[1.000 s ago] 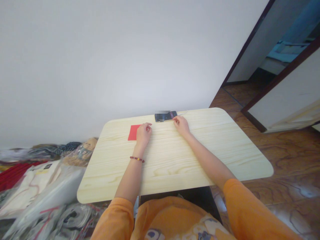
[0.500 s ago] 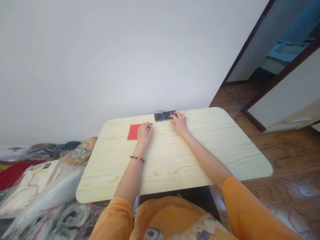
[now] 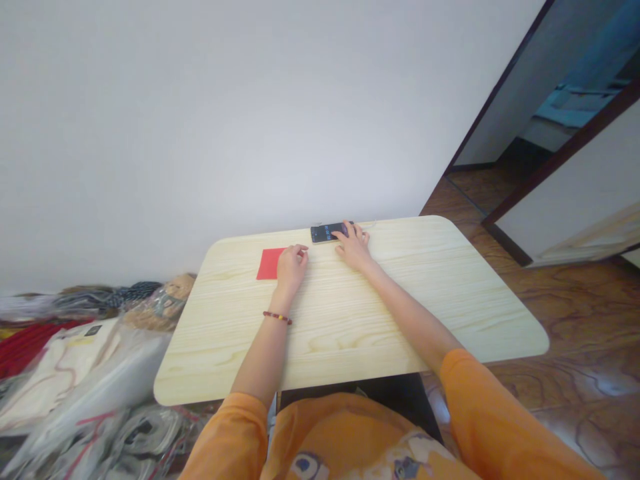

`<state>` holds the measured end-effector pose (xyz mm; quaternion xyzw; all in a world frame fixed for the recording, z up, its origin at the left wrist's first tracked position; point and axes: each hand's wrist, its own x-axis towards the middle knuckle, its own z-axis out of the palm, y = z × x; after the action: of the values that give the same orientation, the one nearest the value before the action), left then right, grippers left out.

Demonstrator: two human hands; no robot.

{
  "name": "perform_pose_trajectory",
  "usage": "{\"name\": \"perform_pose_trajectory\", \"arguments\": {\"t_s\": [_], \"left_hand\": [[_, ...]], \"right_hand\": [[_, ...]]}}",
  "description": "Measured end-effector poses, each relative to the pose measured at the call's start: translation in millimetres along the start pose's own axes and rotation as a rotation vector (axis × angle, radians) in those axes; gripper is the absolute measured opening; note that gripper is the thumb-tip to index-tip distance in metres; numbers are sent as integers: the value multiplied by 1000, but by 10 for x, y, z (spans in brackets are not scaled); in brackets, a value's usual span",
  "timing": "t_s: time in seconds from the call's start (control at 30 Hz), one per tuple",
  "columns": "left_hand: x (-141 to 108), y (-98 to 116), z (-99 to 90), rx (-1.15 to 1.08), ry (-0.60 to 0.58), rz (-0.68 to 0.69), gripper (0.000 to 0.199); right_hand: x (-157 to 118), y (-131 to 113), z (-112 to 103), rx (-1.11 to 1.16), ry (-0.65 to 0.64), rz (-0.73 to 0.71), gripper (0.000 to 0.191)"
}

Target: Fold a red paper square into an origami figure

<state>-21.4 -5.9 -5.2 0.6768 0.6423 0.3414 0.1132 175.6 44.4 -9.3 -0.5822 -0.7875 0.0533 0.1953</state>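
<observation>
- Right hand [image 3: 354, 248], just right of the frame's center: fingers spread over the right end of the phone [image 3: 321, 233], grasping nothing; whether the fingertips press the screen, I cannot tell.
- The phone lies flat at mid-frame, along the far edge of the pale table [image 3: 400, 300].
- Left hand [image 3: 291, 268], left of center: fingers curled (whether they pinch anything, I cannot tell), covering the right side of the red square [image 3: 268, 264].
- Lower left of the frame: plastic-wrapped bundles [image 3: 95, 373], beside the table.
</observation>
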Motion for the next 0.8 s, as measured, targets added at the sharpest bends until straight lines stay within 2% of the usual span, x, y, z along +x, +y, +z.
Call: {"name": "perform_pose_trajectory", "arguments": {"t_s": [0.1, 0.23, 0.43, 0.6, 0.8], "left_hand": [[1, 2, -5, 2, 2, 1, 22], [6, -1, -11, 4, -1, -1, 22], [8, -7, -2, -6, 5, 0, 22], [5, -4, -8, 0, 11, -9, 22], [4, 19, -24, 6, 7, 0, 23]], "right_hand": [[-15, -27, -10, -1, -7, -13, 49], [-25, -50, -33, 0, 54, 25, 52], [-28, -41, -16, -32, 30, 22, 46], [-33, -17, -3, -43, 82, 96, 41], [-24, -10, 16, 16, 110, 99, 47]]}}
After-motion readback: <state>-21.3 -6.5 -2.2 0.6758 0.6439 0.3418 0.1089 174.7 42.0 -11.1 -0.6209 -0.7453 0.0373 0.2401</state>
